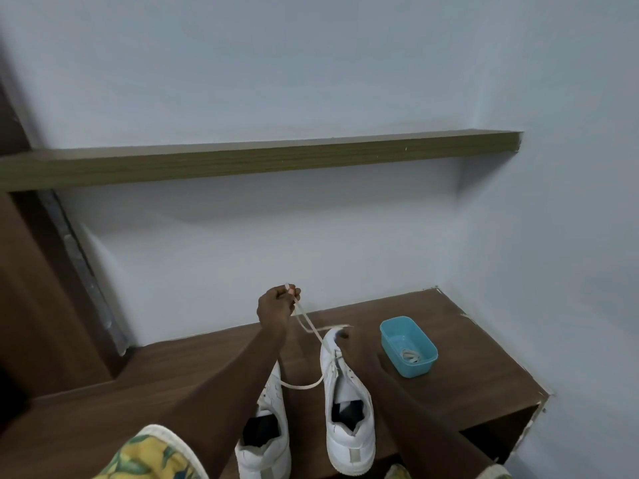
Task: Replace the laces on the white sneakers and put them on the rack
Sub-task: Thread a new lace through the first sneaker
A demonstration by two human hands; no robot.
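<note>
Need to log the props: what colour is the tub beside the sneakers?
The tub is light blue, clearest in the head view.

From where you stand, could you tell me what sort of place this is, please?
Probably a home corner for shoes: a wooden bench against a plain wall, a shelf above, sneakers on it.

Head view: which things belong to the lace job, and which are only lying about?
For the job: lace pinched by left hand; right sneaker, with right hand at its toe; left sneaker; blue tub holding a spare lace.
Lying about: wall shelf; wooden top under the sneakers.
</note>
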